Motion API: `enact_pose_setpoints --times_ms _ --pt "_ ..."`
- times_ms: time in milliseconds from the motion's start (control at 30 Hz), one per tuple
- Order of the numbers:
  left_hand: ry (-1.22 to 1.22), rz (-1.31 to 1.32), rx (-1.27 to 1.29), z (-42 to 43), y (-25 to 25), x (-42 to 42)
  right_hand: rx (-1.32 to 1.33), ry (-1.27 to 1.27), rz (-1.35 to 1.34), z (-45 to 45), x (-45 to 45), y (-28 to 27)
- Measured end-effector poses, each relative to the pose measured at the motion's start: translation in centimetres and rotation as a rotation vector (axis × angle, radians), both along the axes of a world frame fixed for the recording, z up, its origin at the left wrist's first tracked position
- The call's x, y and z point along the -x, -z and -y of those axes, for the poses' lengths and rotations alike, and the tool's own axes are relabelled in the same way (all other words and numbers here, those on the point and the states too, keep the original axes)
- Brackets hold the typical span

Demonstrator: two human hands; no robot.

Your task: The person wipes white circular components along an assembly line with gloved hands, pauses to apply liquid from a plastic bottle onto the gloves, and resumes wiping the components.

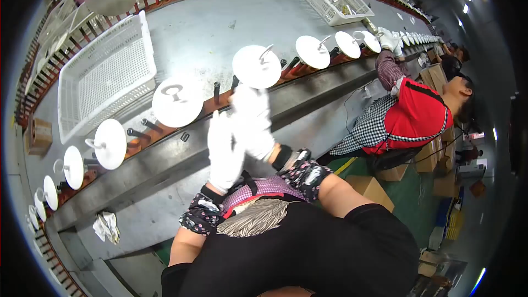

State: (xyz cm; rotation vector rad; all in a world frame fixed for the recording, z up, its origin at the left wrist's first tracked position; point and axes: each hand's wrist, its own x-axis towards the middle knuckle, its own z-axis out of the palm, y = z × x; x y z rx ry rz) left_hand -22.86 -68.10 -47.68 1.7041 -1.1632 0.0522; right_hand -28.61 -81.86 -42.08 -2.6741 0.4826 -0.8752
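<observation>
My left hand [224, 151], in a white glove, is raised at the near edge of the line with its fingers stretched upward; I see nothing in it. Close beside it, my right hand [253, 121] is also gloved in white, and motion smears its fingers. Just beyond the right hand, a white round disc with a curved handle [256, 67] leans on the rack. Another white disc [177, 102] stands to the left of my hands. Between these two discs, a dark upright peg [216, 92] sticks up near my fingertips.
More white discs [110, 144] line the curved rail on both sides. A white basket [107, 77] stands at left, and a smaller one with items [336, 1] at the back. A co-worker in a red vest [415, 113] works to the right. Crumpled cloth [107, 226] lies lower left.
</observation>
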Motion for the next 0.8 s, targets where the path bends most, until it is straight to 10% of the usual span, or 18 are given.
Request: enact_pose_setpoints --times_ms 67,167,300,333,500,700,800 --pt "0.002 0.142 0.003 2.0 -3.2 -0.5 0.126 0.368 0.301 3.0 -1.0 1.1" --pt "-0.008 0.145 -0.001 8.4 -6.8 -5.0 -0.352 0.161 0.27 7.9 -5.0 -1.9" --pt "-0.038 0.356 -0.128 13.8 -9.2 -9.4 -0.246 -0.196 0.275 10.8 -7.6 0.5" --pt "-0.022 0.29 -0.175 14.3 -9.3 -10.4 0.226 -0.154 0.077 11.1 -8.2 0.1" --pt "-0.047 0.177 -0.095 11.7 -10.8 -10.1 -0.178 -0.268 -0.032 9.9 -7.2 -3.2" --pt "-0.216 0.253 0.121 8.6 -7.0 -4.9 0.0 -0.161 0.293 6.3 -3.7 -0.8" --pt "-0.446 0.282 -0.166 8.5 -3.3 1.7 0.025 -0.248 0.073 6.6 2.2 0.0"
